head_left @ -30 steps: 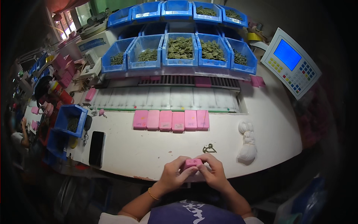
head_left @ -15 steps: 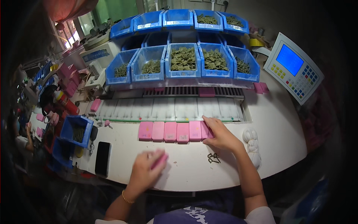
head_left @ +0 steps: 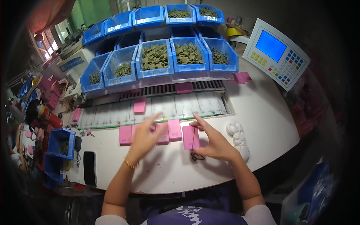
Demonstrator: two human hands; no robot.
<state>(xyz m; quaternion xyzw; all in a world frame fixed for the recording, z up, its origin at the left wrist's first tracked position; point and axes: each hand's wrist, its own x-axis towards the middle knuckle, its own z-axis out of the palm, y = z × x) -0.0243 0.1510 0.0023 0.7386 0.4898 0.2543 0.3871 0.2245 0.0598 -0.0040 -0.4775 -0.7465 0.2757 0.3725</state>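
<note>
A row of flat pink cases point(head_left: 174, 129) lies on the white table point(head_left: 168, 176) in front of me. My left hand point(head_left: 144, 138) hovers over the middle of the row with its fingers spread and blurred; it has a gold bracelet at the wrist. My right hand point(head_left: 212, 141) rests with straight fingers against the rightmost pink case point(head_left: 190, 137), holding nothing. A small dark metal piece point(head_left: 197, 156) lies on the table just below that hand.
Blue bins point(head_left: 155, 58) of green parts stand in tiers behind a slatted belt point(head_left: 168, 107) carrying another pink case point(head_left: 140, 105). A control panel with a blue screen point(head_left: 276, 52) is at the right, a white lumpy object point(head_left: 237, 135) beside my right hand, a black phone point(head_left: 89, 173) at the left.
Both hands held one pink case near my body a second ago. My left hand has carried it forward to the row; my right hand reached to the row's right end.
</note>
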